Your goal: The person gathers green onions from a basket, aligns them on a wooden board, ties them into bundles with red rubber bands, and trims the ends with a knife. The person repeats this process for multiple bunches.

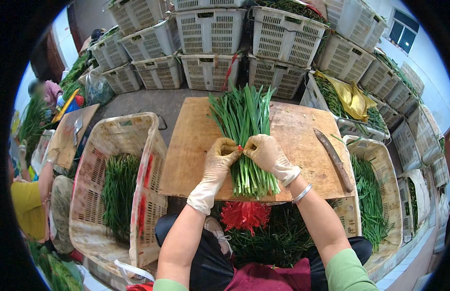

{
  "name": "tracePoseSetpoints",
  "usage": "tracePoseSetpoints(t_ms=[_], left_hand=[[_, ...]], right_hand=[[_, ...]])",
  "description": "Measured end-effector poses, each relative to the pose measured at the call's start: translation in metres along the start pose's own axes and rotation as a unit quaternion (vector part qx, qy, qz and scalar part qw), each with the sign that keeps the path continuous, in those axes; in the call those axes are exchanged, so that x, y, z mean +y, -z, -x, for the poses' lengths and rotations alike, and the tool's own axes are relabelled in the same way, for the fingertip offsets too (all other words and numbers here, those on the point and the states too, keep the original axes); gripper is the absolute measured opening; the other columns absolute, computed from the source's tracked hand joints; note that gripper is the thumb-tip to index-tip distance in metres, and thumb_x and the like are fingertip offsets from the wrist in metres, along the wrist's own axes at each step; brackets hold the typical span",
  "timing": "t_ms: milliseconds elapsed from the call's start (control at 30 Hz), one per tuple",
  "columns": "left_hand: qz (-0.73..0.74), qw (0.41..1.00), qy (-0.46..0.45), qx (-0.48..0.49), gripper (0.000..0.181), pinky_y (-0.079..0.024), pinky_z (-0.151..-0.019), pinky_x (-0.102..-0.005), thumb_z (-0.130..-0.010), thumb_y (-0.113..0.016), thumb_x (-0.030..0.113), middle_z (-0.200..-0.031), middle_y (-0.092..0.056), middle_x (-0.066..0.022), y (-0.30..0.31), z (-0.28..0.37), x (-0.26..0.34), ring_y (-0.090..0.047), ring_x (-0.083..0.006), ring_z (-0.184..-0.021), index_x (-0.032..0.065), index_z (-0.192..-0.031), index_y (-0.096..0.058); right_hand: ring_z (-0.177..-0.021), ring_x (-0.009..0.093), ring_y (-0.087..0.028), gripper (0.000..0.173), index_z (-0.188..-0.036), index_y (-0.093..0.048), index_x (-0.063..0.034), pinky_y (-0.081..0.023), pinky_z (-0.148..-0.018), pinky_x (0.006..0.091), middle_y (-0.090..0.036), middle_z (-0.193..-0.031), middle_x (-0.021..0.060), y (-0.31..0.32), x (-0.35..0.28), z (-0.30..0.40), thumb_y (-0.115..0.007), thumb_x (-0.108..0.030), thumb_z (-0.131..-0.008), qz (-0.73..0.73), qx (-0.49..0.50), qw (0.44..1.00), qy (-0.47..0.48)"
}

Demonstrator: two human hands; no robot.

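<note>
A bundle of green leafy stalks, apparently garlic chives (243,116), lies across a wooden board (188,145) before me. Its leaf tips point away and its pale cut ends face me. Around its middle runs a red tie (240,148), mostly hidden by my fingers. My left hand (220,157), in a thin stained glove, pinches the tie at the left of the bundle. From the right, my right hand (267,152), gloved alike, pinches it too, with the knuckles over the leaves. A knife (332,156) with a wooden handle rests at the board's right side, apart from both hands.
Red strips (245,216) hang below the board's near edge. Plastic crates with greens stand left (137,251) and right (394,203). Stacked crates (210,32) line the back. At the left, a person in a yellow top (26,207) sits near another board (70,134).
</note>
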State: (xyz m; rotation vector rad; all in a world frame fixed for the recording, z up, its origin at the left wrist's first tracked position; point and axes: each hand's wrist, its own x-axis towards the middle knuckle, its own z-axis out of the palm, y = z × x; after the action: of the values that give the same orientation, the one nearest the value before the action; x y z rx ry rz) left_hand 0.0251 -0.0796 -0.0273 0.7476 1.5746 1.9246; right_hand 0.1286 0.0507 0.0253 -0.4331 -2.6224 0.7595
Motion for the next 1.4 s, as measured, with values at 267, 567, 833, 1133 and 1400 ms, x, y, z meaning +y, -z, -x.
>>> tracePoseSetpoints(t_ms=[267,567,833,1133,1400], left_hand=[[-0.028,0.998,-0.048,-0.017,0.032,-0.049,-0.079,-0.0254,-0.084,-0.074,0.013,-0.096,-0.068,-0.0056,0.0,0.002,-0.004,-0.062,-0.0117,-0.087,0.0031,-0.11,-0.058],[-0.107,0.992,-0.064,-0.015,0.022,-0.051,-0.082,-0.0254,-0.09,-0.064,0.005,-0.099,-0.069,-0.0056,0.002,0.0,-0.004,-0.063,-0.0115,-0.09,0.0019,-0.112,-0.065],[-0.308,0.931,-0.186,-0.055,0.023,-0.054,-0.074,-0.0297,-0.082,-0.054,-0.008,-0.09,-0.068,-0.0092,0.002,-0.013,0.024,-0.067,-0.0209,-0.082,0.0032,-0.099,-0.065],[-0.536,0.713,-0.449,0.051,0.012,-0.049,-0.074,-0.0389,-0.075,-0.059,0.005,-0.082,-0.059,-0.0112,-0.045,-0.014,0.063,-0.06,-0.0303,-0.083,0.0037,-0.087,-0.06],[-0.27,0.942,-0.199,-0.028,0.021,-0.051,-0.073,-0.033,-0.085,-0.071,0.017,-0.095,-0.067,-0.0086,-0.051,-0.018,0.048,-0.063,-0.0222,-0.089,0.0037,-0.1,-0.063]], right_hand=[[-0.083,0.037,-0.064,0.017,-0.081,-0.069,-0.0011,-0.051,-0.074,0.043,-0.066,-0.082,0.0207,0.002,-0.009,-0.002,-0.07,-0.017,-0.077,0.011,-0.002,0.999,-0.033],[-0.082,0.035,-0.064,0.012,-0.082,-0.07,-0.0026,-0.051,-0.075,0.0409,-0.066,-0.082,0.0181,0.001,-0.007,0.004,-0.071,-0.013,-0.077,-0.023,0.018,1.0,-0.01],[-0.077,0.029,-0.062,0.04,-0.11,-0.065,-0.0058,-0.051,-0.072,0.0377,-0.065,-0.083,0.0138,-0.004,0.002,0.011,-0.077,-0.011,-0.072,-0.051,0.09,0.993,0.057],[-0.084,0.03,-0.057,0.04,-0.109,-0.056,-0.006,-0.047,-0.073,0.0409,-0.055,-0.087,0.0133,-0.025,0.0,0.004,-0.067,-0.005,-0.071,0.121,0.308,0.944,-0.001],[-0.07,0.027,-0.062,0.016,-0.08,-0.062,-0.0036,-0.048,-0.068,0.0373,-0.064,-0.075,0.013,-0.026,0.022,0.035,-0.076,-0.012,-0.076,-0.064,0.276,0.944,-0.17]])
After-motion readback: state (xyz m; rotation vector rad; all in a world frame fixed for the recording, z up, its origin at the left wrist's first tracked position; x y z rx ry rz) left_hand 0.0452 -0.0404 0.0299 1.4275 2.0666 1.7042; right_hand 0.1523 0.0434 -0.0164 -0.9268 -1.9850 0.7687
